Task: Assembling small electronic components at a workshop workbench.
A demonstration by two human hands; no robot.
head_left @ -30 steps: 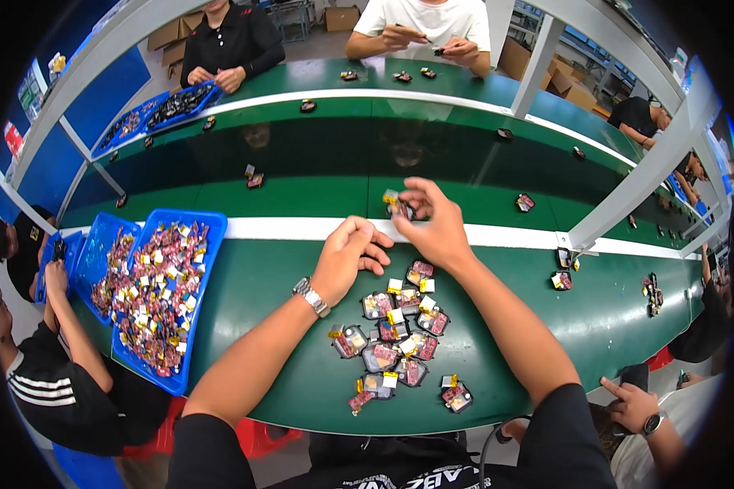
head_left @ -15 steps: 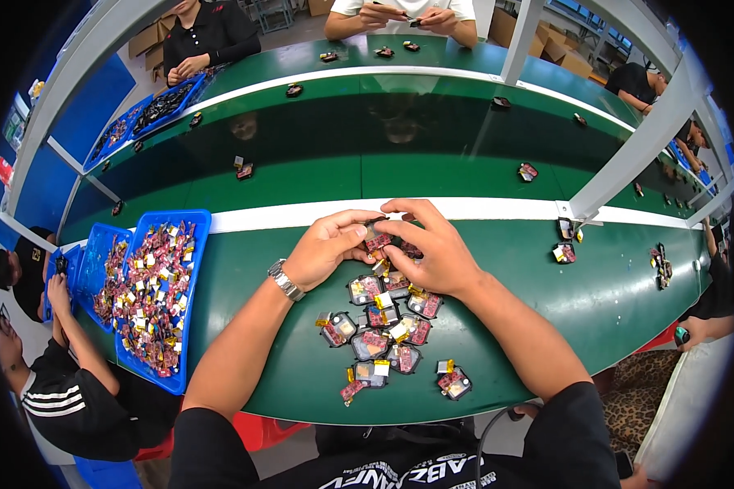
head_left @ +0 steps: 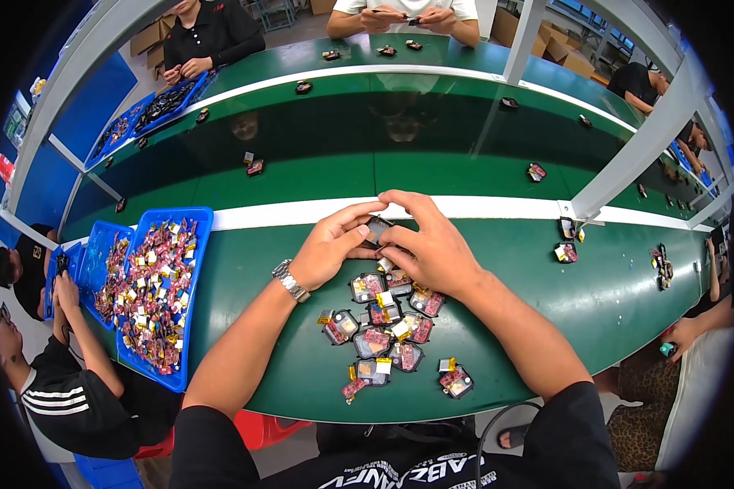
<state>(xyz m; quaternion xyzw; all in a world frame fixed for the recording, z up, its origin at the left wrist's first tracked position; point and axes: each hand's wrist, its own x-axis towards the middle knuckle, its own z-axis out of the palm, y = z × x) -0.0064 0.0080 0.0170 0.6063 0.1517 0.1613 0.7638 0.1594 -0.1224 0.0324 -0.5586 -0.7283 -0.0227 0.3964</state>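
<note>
We are looking down on a long green counter (head_left: 318,359) in a workshop, a white stripe running along it and a darker green belt beyond. Our fingers (head_left: 365,213) meet just near the stripe: the left hand (head_left: 328,248) and the right hand (head_left: 432,248) both pinch one small dark square part (head_left: 377,230), thumbs under it, fingertips curled over its edges, so both hands are closed on the same piece. Half a second ago the hands lay lower, over the heap; now they have lifted slightly toward the far side with a single piece singled out between them, which suggests one unit is being worked on while the rest wait. Just near the wrists lies the cluster of small parts (head_left: 387,334) with red and yellow tags, touching one another. A metal wristwatch (head_left: 289,279) sits on the left wrist. To the left stands a blue tray (head_left: 197,244) heaped with similar pieces.
</note>
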